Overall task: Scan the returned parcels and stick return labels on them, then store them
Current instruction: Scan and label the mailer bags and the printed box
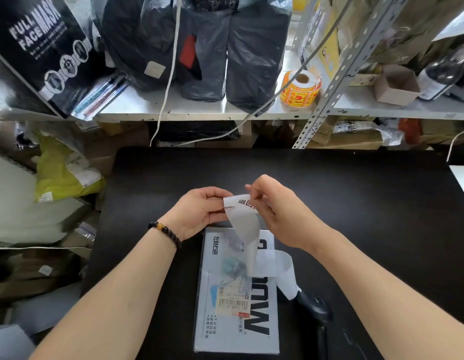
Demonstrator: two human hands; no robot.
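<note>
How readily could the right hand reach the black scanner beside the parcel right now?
Probably not at once: the right hand and left hand both pinch the label, whose backing strip hangs down to the scanner. Otherwise the path looks open.

Label (240, 203): white w/ black characters. Strip (247, 229) hanging below it: pale grey, plain. Parcel (236, 336): light grey-blue, big black letters down the right side, small black print on the left, teal blotch near the middle. Barcode sticker (232, 305) on it: cream, black bars, small red mark. Table (355, 203): matte black. Scanner (316, 307): black, hard to tell from the table. Bracelet (164, 231): dark beads, one amber. Sticker roll (301, 90): yellow-orange w/ red print. Bags (254, 61) on the shelf: glossy black-grey. Box (44, 48) top left: black, white lettering & round pics. Bag (62, 175) at left: yellow-green. Cable (171, 74): white.
</note>
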